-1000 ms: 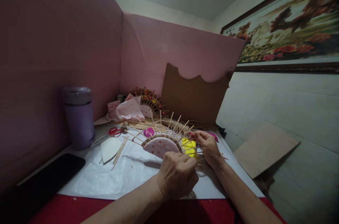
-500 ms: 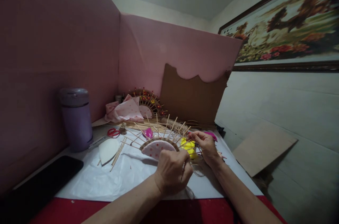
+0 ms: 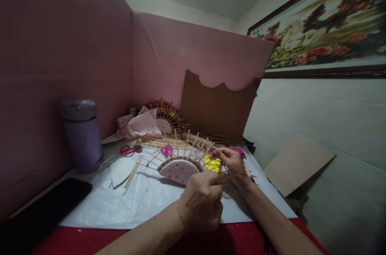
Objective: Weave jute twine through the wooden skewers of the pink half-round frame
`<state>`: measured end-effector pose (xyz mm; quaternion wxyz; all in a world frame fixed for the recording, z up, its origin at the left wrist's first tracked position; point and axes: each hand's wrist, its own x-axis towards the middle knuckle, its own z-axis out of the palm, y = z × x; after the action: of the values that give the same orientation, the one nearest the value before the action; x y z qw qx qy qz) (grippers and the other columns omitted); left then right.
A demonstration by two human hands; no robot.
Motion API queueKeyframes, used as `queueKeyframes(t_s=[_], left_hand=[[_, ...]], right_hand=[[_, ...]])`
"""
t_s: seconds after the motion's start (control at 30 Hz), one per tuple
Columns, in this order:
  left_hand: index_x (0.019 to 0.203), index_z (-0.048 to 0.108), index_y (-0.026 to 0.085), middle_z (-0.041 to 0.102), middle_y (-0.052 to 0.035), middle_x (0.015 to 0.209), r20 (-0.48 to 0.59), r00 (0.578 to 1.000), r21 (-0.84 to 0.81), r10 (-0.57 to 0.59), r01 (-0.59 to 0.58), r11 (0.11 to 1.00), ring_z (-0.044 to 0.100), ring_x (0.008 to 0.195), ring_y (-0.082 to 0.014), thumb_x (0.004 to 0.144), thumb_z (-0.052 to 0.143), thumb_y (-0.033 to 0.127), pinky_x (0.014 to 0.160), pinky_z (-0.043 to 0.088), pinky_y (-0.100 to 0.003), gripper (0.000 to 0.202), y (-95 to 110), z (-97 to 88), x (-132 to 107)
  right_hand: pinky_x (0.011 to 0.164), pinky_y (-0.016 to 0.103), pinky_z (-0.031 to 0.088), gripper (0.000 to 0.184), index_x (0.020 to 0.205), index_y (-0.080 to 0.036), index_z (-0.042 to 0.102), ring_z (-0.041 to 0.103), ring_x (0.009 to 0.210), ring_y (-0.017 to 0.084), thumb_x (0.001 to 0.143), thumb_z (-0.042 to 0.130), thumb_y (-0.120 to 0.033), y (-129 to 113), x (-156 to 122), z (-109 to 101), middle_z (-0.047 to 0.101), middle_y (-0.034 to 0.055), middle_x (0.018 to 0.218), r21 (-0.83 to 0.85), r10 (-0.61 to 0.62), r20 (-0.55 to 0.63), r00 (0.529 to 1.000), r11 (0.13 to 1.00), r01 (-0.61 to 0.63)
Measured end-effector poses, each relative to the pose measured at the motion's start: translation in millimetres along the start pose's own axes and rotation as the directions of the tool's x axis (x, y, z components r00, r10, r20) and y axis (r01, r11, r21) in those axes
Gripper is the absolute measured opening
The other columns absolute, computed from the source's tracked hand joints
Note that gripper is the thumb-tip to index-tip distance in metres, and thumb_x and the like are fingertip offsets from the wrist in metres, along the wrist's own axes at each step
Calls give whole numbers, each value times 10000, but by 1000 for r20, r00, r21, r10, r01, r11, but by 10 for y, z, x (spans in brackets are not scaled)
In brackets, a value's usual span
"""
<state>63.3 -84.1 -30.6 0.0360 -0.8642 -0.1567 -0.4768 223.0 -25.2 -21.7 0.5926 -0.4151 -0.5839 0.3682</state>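
R fingers (image 3: 223,154) prob. pinching spoked half-round (image 3: 180,171); L fingers (image 3: 214,192) closed, contents hidden; marks (image 3: 257,31) on painting (image 3: 325,23) illegible.

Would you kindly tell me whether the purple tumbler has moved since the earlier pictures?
No, the purple tumbler hasn't shifted against the pink wall beside it.

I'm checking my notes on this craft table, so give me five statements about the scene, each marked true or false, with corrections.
1. Sticks fan out from the curved edge of the dotted half-round piece. True.
2. The purple tumbler is lying on its side. False: the purple tumbler stands upright.
3. The scissors have red handles. True.
4. The right hand is on the tumbler. False: the right hand is by the sticks at the piece's right side.
5. The left hand has its fingers curled in. True.
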Motion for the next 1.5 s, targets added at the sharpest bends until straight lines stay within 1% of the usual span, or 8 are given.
queueKeyframes(t_s=[0.4, 0.53, 0.8, 0.93, 1.03, 1.2, 1.4, 1.5], left_hand=[[530, 164, 207, 429, -37, 593, 115, 993, -74, -8, 16, 997, 393, 579, -135, 559, 439, 153, 559, 344, -311, 282, 54, -20, 10], [522, 174, 201, 456, -46, 618, 156, 988, -43, 19, -13, 999, 397, 629, -150, 553, 446, 167, 603, 359, -335, 276, 44, -23, 18], [478, 279, 169, 441, -39, 623, 125, 992, -17, -12, 14, 1000, 382, 662, -149, 559, 464, 171, 660, 370, -352, 202, 35, -35, 27], [473, 334, 164, 481, -57, 685, 145, 989, 2, -25, 25, 1000, 419, 725, -167, 568, 473, 157, 662, 375, -343, 168, -30, -5, 12], [476, 349, 170, 484, -52, 664, 164, 986, 37, -11, 5, 999, 419, 701, -161, 575, 463, 139, 651, 379, -342, 154, -89, -1, 3], [477, 323, 172, 474, -47, 640, 105, 994, 27, -18, 15, 1000, 398, 673, -155, 573, 458, 154, 648, 378, -352, 167, -71, -26, 14], [483, 302, 162, 474, -43, 636, 100, 994, -25, -43, 46, 999, 404, 696, -162, 560, 480, 153, 673, 366, -357, 194, -11, -26, 19], [486, 348, 164, 478, -46, 646, 92, 994, -10, -67, 68, 998, 398, 696, -165, 582, 484, 146, 655, 353, -342, 167, -27, -28, 26]], right_hand=[[560, 256, 456, 283, 634, -173, 676, 566, 575, 152, 655, 700, -454, 10, 19, 5, 666, 41, 627, -44, -5, -11, 1000, 999, 4], [556, 261, 454, 281, 642, -177, 678, 567, 574, 155, 663, 693, -456, 17, 20, 0, 667, 43, 627, -55, -12, -12, 1000, 998, 11], [557, 250, 447, 266, 636, -170, 678, 563, 555, 139, 653, 714, -432, 18, 5, 10, 661, 28, 618, -1, 6, -16, 1000, 1000, -6], [557, 251, 444, 264, 628, -169, 676, 558, 553, 140, 653, 715, -428, 5, 2, 15, 661, 27, 616, -11, 8, -11, 1000, 1000, -8], [562, 248, 441, 264, 629, -168, 680, 558, 552, 136, 658, 711, -429, -5, 0, 15, 662, 24, 623, -13, 9, -9, 1000, 1000, -9], [557, 247, 437, 257, 639, -173, 682, 558, 558, 138, 663, 708, -427, 1, 1, 10, 662, 24, 624, -20, 0, 1, 1000, 1000, 0], [562, 249, 436, 257, 637, -170, 679, 559, 556, 137, 652, 719, -423, -11, -8, 14, 658, 22, 615, -3, 11, -11, 1000, 1000, -11], [576, 248, 437, 247, 643, -166, 680, 565, 569, 138, 666, 713, -410, -5, -7, 14, 659, 24, 622, -3, 9, 0, 1000, 1000, -9]])
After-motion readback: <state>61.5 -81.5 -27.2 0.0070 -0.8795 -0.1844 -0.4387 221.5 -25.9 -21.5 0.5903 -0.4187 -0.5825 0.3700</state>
